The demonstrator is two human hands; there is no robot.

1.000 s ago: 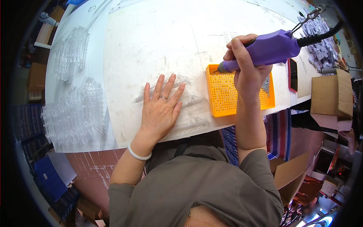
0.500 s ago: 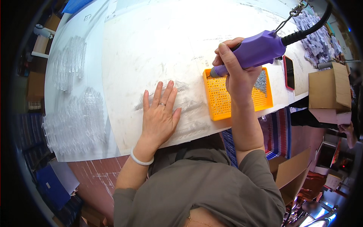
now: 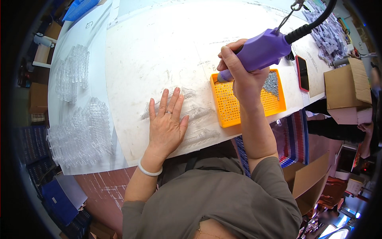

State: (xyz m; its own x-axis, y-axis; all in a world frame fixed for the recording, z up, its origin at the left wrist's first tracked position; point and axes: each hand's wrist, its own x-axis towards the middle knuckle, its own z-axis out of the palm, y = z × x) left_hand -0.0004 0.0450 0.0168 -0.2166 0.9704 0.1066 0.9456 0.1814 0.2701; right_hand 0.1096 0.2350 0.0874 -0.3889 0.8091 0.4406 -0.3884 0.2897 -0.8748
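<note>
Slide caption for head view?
Right hand holds purple power tool over yellow tray; left hand spread over clear plastic part.

Far white tabletop (image 3: 147, 51) free; clear strips (image 3: 201, 137), yellow tray (image 3: 227, 106), purple driver (image 3: 264, 49) obstruct nearer.

Yellow tray (image 3: 227, 104) partly behind right hand (image 3: 250, 79)

Left hand (image 3: 165, 129) lies palm down, fingers (image 3: 163, 102) slightly spread; right hand (image 3: 250, 81) closed in a grip, forearm (image 3: 258, 133) extended forward.
</note>
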